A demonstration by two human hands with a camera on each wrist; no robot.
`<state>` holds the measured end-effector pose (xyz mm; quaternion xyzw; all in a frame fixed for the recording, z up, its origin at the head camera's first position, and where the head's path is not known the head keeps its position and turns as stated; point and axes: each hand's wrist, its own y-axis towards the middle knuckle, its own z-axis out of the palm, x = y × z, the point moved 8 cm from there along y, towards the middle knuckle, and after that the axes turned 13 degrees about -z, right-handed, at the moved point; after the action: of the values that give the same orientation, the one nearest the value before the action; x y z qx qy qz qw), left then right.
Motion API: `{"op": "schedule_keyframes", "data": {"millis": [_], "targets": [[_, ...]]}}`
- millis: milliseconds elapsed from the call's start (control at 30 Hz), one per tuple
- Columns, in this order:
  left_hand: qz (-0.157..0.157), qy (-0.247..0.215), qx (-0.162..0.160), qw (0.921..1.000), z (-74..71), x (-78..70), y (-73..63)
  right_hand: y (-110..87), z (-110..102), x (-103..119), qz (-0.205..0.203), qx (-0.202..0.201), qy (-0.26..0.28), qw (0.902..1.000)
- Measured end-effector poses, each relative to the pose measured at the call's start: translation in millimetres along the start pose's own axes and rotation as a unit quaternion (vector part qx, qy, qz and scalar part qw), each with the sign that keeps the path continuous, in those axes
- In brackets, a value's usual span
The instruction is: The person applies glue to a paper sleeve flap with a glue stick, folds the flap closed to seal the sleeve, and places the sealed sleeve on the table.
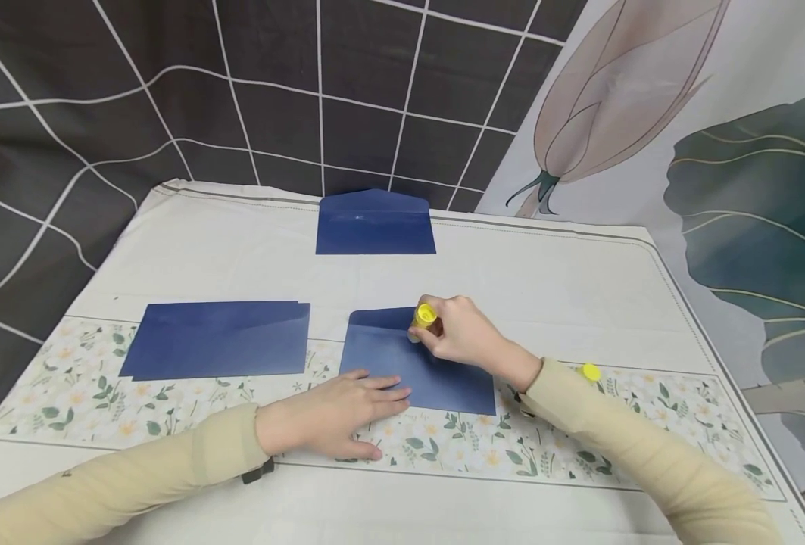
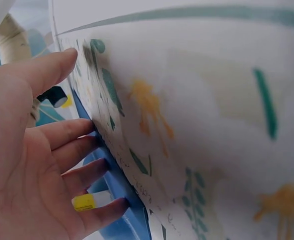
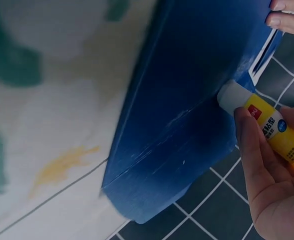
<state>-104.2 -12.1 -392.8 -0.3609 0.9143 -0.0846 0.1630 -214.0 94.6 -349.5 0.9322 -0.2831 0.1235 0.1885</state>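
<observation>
While glue stick (image 3: 268,122) touches envelope (image 1: 436,384), flap (image 1: 378,319) lies unfolded.

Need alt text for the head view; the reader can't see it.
A right hand holds a yellow glue stick against a blue envelope; the left hand rests over its near-left corner. Another envelope lies beyond, overlapping blue rectangles at left, a yellow cap at right.

Blue envelopes (image 1: 402,371), yellow glue stick (image 1: 425,315), floral-banded white tablecloth (image 1: 538,303), beige sleeves (image 1: 620,439)
</observation>
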Motion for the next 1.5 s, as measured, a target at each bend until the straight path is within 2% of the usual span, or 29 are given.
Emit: {"op": "schedule_keyframes", "data": {"millis": [233, 1067, 1500], "targets": [[0.002, 0.004, -0.010, 0.9999, -2.0, -0.1, 1.7, 12.6, 6.9, 2.0, -0.001, 0.005, 0.016, 0.9999], [-0.006, 0.003, 0.001, 1.0000, -1.9, -0.6, 0.5, 52.2, 32.4, 21.8, -0.038, 0.022, 0.043, 0.9981], [-0.006, 0.010, -0.003, 0.9999, -0.4, -0.1, 0.9, 63.2, 39.5, 32.0, -0.052, 0.016, 0.071, 0.9960]]}}
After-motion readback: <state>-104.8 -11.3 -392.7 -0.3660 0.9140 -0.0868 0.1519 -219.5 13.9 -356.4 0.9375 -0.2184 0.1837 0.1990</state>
